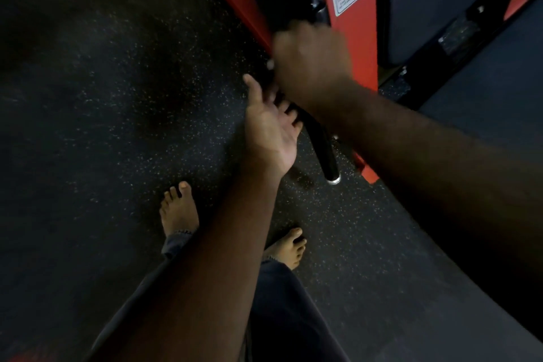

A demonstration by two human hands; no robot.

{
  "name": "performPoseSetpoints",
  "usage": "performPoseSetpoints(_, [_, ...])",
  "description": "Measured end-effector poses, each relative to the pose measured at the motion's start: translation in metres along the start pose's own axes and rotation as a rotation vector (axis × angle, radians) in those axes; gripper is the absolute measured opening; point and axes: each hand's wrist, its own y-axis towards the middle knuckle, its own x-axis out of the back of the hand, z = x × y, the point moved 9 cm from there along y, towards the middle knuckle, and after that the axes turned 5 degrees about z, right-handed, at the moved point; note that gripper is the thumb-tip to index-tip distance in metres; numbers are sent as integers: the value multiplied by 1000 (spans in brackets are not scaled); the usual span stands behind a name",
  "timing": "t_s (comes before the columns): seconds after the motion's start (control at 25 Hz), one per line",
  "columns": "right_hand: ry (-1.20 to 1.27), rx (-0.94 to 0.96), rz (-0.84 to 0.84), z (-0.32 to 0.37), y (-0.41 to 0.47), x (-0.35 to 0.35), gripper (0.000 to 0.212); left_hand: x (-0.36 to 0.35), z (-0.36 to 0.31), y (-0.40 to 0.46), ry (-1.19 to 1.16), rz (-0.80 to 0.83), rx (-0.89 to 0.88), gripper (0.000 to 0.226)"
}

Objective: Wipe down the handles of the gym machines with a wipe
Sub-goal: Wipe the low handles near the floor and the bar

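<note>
A black handle (320, 144) is seen projecting from the red frame (349, 47) of a gym machine, ending in a metal cap (334, 180) at its free end, above the speckled floor (117, 97). The left hand (271, 129) is held palm up just beside the handle, its thumb extended and its fingers reaching under or around the bar; whether they are closed on it cannot be told. The right hand (311, 64) is blurred and curled over the upper stretch of the handle, close to the frame; a small pale speck is visible at its knuckles, but a wipe cannot be made out, so what this grip has hold of cannot be told. The handle is judged to be rigid, fixed to the machine and probably sleeved in a slightly soft, grippy covering, so it is unlikely to shift under firm rubbing. A wipe would be light, limp and damp, and is best wrapped around the bar and drawn along its length toward the capped end. Open room is found on the floor side, left of the handle; on the other side the frame's edge and a dark padded seat (440, 9) lie close, so knuckles could be caught there. Two bare feet (179, 209) are planted on the floor below, well apart from the handle.
</note>
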Motion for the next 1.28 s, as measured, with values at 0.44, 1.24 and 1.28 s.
performPoseSetpoints(0.44, [934, -644, -462, -84, -77, -43, 16, -5, -5, -11, 386, -184, -19, 37])
performPoseSetpoints(1.24, [1336, -792, 99, -63, -86, -129, 57, 10, 17, 3, 443, -119, 102, 51])
performPoseSetpoints(1.28, [1364, -854, 114, -64, -87, -133, 60, 13, 21, 3, 462, -117, 109, 56])
